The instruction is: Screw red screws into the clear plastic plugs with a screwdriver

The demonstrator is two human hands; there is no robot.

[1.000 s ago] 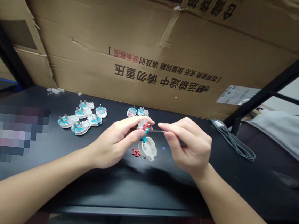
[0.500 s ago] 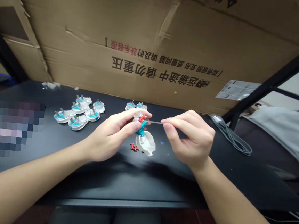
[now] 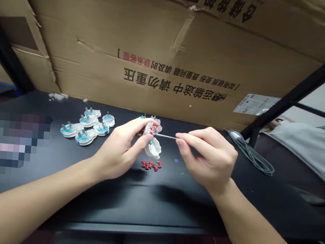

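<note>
My left hand pinches a small clear plastic plug part with red and teal pieces, holding it above the black table. My right hand is closed on a thin metal tool whose tip touches that part. A white plug shell lies just below the part. Several tiny red pieces lie on the table under my hands.
Several assembled clear and teal plugs lie in a group at the left. A big cardboard box stands along the back. A grey cable is coiled at the right, beside a black frame bar. A blurred patch covers the far left.
The held part has been turned in my left hand. The white shell and the red pieces now show more plainly below. The camera tilted slightly.
</note>
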